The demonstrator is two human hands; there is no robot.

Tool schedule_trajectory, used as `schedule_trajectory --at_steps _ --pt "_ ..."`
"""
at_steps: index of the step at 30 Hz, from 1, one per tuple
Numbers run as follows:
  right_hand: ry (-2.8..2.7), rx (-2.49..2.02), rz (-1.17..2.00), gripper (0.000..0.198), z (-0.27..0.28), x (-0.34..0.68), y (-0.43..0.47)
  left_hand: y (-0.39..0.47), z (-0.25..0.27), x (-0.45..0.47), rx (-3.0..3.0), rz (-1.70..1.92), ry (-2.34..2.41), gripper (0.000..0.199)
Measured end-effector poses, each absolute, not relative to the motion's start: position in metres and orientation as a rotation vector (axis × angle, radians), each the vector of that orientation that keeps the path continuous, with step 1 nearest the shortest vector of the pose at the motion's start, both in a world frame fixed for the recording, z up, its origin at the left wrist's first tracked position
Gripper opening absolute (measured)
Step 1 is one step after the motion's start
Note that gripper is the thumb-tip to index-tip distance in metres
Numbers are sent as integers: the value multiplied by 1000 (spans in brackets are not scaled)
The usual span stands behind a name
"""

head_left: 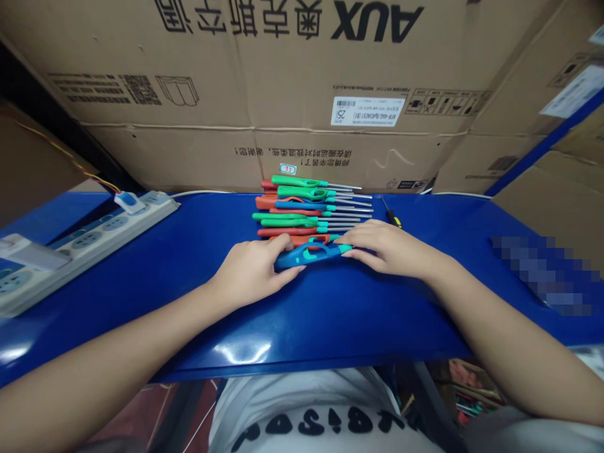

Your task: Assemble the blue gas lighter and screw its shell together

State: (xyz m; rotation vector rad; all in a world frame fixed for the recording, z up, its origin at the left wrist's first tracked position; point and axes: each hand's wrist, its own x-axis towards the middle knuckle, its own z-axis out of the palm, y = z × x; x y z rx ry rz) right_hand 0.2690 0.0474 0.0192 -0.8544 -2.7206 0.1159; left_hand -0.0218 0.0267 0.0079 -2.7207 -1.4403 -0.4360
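Note:
A blue long-nosed lighter with a teal trigger lies on the blue shelf in front of me. My left hand grips its handle end with thumb and fingers. My right hand rests flat over its nozzle end, fingers touching it. Just behind it lies a row of several similar lighters in green, red, orange and blue, metal nozzles pointing right.
A white power strip with a plug and coloured wires lies on the left of the shelf. A small black-and-yellow screwdriver lies right of the lighters. Large cardboard boxes stand close behind. A blurred patch sits at the right.

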Motion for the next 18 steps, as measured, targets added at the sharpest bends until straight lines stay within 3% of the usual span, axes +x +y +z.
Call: schedule_trajectory --at_steps 10,18 --pt "-2569 -884 -119 35 23 274 49 28 8 -21 -2675 -470 -1409 29" --pt "-2647 -756 19 26 12 268 52 25 4 -23 -2702 -584 -1306 26"
